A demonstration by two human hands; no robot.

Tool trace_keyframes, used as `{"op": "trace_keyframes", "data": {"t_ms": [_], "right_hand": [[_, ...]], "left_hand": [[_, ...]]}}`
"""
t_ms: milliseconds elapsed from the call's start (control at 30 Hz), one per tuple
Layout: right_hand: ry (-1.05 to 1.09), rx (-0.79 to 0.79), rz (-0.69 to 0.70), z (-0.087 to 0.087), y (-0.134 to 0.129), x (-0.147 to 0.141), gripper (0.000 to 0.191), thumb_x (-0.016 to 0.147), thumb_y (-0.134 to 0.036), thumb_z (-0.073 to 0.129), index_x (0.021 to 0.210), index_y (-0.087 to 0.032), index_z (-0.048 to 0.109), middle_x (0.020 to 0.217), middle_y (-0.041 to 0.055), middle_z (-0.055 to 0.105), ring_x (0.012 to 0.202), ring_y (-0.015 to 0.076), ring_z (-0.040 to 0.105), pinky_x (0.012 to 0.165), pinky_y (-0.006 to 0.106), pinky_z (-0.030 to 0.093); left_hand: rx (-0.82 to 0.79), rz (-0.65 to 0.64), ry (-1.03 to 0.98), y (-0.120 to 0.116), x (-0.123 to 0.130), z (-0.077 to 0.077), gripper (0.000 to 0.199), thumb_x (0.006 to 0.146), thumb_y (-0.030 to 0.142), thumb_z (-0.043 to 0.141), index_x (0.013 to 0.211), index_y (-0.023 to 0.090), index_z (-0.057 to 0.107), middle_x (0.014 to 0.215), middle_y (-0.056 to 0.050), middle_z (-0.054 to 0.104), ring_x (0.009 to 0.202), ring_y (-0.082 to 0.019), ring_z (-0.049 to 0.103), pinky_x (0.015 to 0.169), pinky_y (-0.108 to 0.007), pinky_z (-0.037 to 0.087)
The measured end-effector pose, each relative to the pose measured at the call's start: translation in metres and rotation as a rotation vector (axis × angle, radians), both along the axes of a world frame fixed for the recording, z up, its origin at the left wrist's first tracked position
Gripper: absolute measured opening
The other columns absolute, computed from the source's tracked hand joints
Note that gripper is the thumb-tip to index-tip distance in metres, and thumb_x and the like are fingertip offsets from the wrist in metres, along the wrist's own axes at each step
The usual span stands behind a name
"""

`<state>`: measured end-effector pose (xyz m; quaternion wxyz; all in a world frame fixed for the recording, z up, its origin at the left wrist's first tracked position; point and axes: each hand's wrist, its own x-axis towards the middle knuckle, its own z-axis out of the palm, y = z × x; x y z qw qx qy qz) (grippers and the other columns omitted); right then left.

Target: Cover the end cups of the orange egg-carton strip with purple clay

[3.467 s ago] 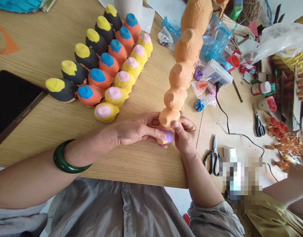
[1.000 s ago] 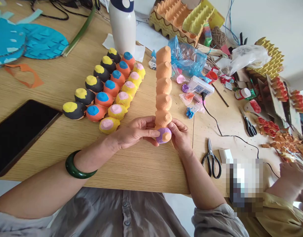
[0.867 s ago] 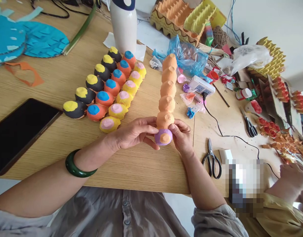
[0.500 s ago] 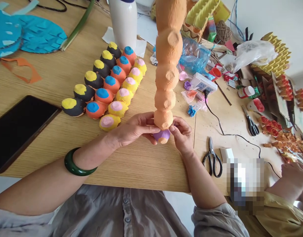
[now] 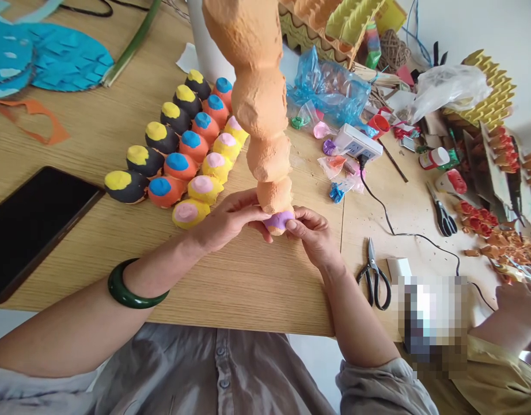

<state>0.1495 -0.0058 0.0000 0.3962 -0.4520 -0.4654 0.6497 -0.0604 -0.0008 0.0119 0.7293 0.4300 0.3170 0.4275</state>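
Note:
Between my hands stands a strip of egg-carton cups [image 5: 265, 104], coated in pale orange clay, its far end rising toward the camera. Purple clay [image 5: 279, 220] covers part of the cup at its near end, with an orange tip left showing. My left hand [image 5: 231, 218] pinches that end from the left, thumb on top. From the right, my right hand [image 5: 313, 233] grips the same end, its thumb pressed on the purple clay. Just left of the hands lie three finished strips: a black strip with yellow tops [image 5: 162, 138], an orange-red one with blue tops [image 5: 192, 148] and a yellow one with pink tops [image 5: 213, 167].
A phone [image 5: 36, 225] lies at left, near a blue paper cutout [image 5: 71, 57]. To the right are scissors [image 5: 372, 276], a power strip [image 5: 357, 143] with its cord, clay scraps [image 5: 337, 192] and a blue plastic bag [image 5: 330, 86]. Another person's hand [image 5: 518, 311] is at far right.
The orange strip has tilted, its upper end swinging left and toward the camera. Its purple end and both hands have shifted slightly up, showing more purple.

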Motion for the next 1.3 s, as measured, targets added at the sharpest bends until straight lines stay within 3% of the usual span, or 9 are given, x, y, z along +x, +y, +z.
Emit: {"op": "trace_keyframes", "data": {"t_ms": [200, 500, 733, 1100, 1300], "right_hand": [[-0.015, 0.014, 0.101, 0.008, 0.0, -0.003, 0.039, 0.077, -0.055, 0.094, 0.069, -0.022, 0.075, 0.064, -0.0048, 0.058, 0.06, 0.0101, 0.039, 0.059, 0.028, 0.028], [0.011, -0.011, 0.204, 0.001, 0.002, 0.001, 0.05, 0.079, -0.064, 0.09, 0.065, -0.021, 0.069, 0.069, -0.0015, 0.062, 0.066, 0.0126, 0.052, 0.063, 0.028, 0.04], [0.112, -0.141, 0.209, -0.002, 0.004, 0.002, 0.043, 0.075, -0.055, 0.096, 0.067, -0.019, 0.073, 0.075, -0.0004, 0.068, 0.068, 0.0121, 0.055, 0.065, 0.027, 0.048], [0.102, -0.163, 0.232, -0.001, 0.003, 0.007, 0.043, 0.074, -0.06, 0.095, 0.076, -0.02, 0.079, 0.077, -0.0003, 0.074, 0.076, 0.0146, 0.063, 0.077, 0.029, 0.052], [0.079, -0.171, 0.228, -0.005, 0.005, 0.008, 0.045, 0.067, -0.057, 0.1, 0.075, -0.02, 0.077, 0.078, -0.0001, 0.073, 0.075, 0.0143, 0.061, 0.075, 0.03, 0.049]], "left_hand": [[-0.051, -0.051, 0.04, 0.0, 0.001, 0.002, 0.055, 0.083, 0.032, 0.09, 0.131, 0.013, 0.071, 0.095, -0.008, 0.08, 0.08, -0.021, 0.075, 0.055, -0.026, 0.062], [0.02, -0.15, 0.087, -0.002, -0.004, 0.003, 0.033, 0.088, 0.034, 0.086, 0.105, 0.015, 0.065, 0.086, -0.004, 0.075, 0.072, -0.017, 0.072, 0.051, -0.022, 0.061], [0.074, -0.258, 0.077, 0.002, -0.007, -0.001, 0.028, 0.095, 0.033, 0.08, 0.108, 0.016, 0.064, 0.093, -0.006, 0.073, 0.08, -0.018, 0.074, 0.059, -0.026, 0.067], [0.073, -0.278, 0.037, 0.005, -0.014, -0.001, 0.033, 0.096, 0.035, 0.083, 0.12, 0.019, 0.068, 0.095, -0.005, 0.08, 0.08, -0.02, 0.08, 0.063, -0.027, 0.07], [0.045, -0.302, 0.02, 0.007, -0.012, 0.002, 0.03, 0.094, 0.037, 0.084, 0.111, 0.015, 0.072, 0.095, -0.008, 0.08, 0.083, -0.021, 0.079, 0.066, -0.03, 0.07]]}}
